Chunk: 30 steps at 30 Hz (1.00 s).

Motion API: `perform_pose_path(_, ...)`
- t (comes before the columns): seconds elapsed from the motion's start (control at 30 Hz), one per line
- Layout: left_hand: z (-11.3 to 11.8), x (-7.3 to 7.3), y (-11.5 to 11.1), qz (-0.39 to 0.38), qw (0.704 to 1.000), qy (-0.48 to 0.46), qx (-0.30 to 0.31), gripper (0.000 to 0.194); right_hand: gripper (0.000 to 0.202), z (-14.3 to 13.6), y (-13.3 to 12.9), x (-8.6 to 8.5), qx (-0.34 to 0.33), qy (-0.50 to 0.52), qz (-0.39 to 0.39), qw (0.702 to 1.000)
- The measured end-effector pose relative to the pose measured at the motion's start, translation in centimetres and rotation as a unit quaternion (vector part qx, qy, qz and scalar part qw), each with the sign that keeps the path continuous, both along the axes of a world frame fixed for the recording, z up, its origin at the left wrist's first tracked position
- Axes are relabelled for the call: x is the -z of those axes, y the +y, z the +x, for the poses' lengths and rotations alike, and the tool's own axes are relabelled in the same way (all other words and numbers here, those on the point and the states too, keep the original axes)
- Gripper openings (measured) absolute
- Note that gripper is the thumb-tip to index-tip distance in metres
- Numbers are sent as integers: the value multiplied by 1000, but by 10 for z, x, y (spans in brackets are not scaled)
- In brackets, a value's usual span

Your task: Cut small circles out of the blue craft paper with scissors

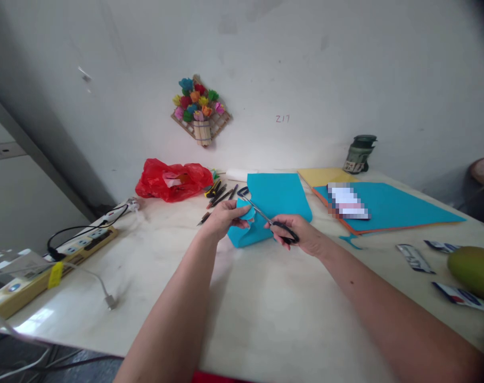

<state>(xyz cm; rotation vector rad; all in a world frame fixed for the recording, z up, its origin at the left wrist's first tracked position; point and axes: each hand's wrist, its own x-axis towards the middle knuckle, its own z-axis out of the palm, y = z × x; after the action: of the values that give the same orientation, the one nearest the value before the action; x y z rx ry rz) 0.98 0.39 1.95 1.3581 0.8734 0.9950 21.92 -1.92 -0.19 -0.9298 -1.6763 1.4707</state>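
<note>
"While the left hand [229, 215] pinches a small, rounded piece of bright-blue sheet material [247, 214], what does the right hand [289, 234] have?"

"Black-handled metal scissors [262, 213], with the fingers curled closely round the handles and the blades angled toward the piece. How far apart the blades stand, I can't tell."

"And the left grip?"

"Thumb and fingertips are closed on the piece, probably to steady it near the blades. Whether it joins the large bright-blue sheet [279, 194] behind, I can't make out."

"Why is that sheet there?"

"It lies on the pale, marbled table [257, 298], under and just beyond the hands, presumably for easy reach. The flat stack of blue and orange sheets [401, 205] sits off to the right, perhaps to leave elbow room."

"Any containers?"

"A crumpled red plastic bag [156, 181] at the back left, gaping, with something pink and something orange inside. On the wall, a small pot of bundled pale sticks [202, 133] carries many-coloured artificial flowers [196, 101]. Far right stands a green bottle with a dark lid [360, 154]; its contents don't show."
</note>
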Motion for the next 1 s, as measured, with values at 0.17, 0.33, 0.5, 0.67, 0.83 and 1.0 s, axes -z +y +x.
perform_pose_path(0.17,1,-1,0,-3,1000,9,-11,28,35,1,0,0,-2,-3,1,1000)
perform_pose_path(0.33,2,-3,-2,2,1000,9,-15,30,31,0,-1,-2,8,-8,0,1000)
perform_pose_path(0.5,1,-3,-2,7,1000,10,-15,29,29,-2,-2,-3,19,-9,-4,1000)
perform_pose_path(0.67,0,-4,-2,8,1000,14,-17,29,29,-3,-2,-2,26,-15,0,1000)
perform_pose_path(0.83,-1,-6,-4,4,1000,23,-21,30,28,-4,-3,-3,32,-18,1,999)
perform_pose_path(1.0,-4,-6,-3,10,999,26,-17,30,30,-3,-1,0,22,-24,10,999)
